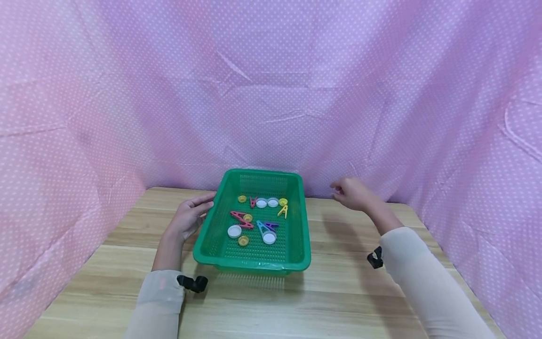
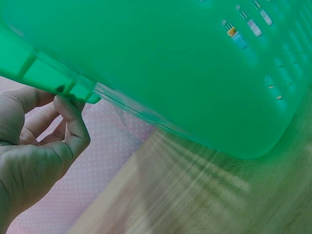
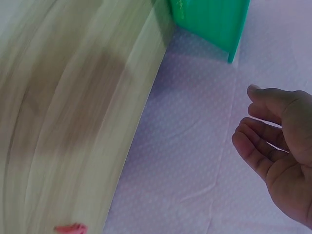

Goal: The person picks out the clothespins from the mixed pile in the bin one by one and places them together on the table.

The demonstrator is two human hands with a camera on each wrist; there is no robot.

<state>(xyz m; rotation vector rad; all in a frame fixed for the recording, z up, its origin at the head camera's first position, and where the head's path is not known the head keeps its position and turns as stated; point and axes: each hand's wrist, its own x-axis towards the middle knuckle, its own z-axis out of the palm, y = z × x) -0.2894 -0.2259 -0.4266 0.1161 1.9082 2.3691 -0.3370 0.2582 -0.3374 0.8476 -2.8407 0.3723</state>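
Note:
In the head view a green plastic basket point(image 1: 306, 226) sits at the middle of the table. My left hand point(image 1: 187, 214) holds its left rim; thumb and fingers pinch the edge in the left wrist view. Inside lie red clothespins point(image 1: 252, 202), a yellow clothespin point(image 1: 284, 210), a light blue clothespin point(image 1: 260, 227) and a purple clothespin point(image 1: 272, 226). White bottle caps point(image 1: 234, 231) and yellow bottle caps point(image 1: 243, 241) are scattered among them. Right of the basket, my right hand point(image 1: 354, 193) hovers above the table's far side, fingers loosely curled, holding nothing.
The wooden table point(image 1: 338, 292) is enclosed by a pink dotted cloth point(image 1: 271, 94) at the back and sides. A small red object point(image 3: 71, 228), its kind unclear, shows at the bottom of the right wrist view. Black straps point(image 1: 192, 283) are around both wrists.

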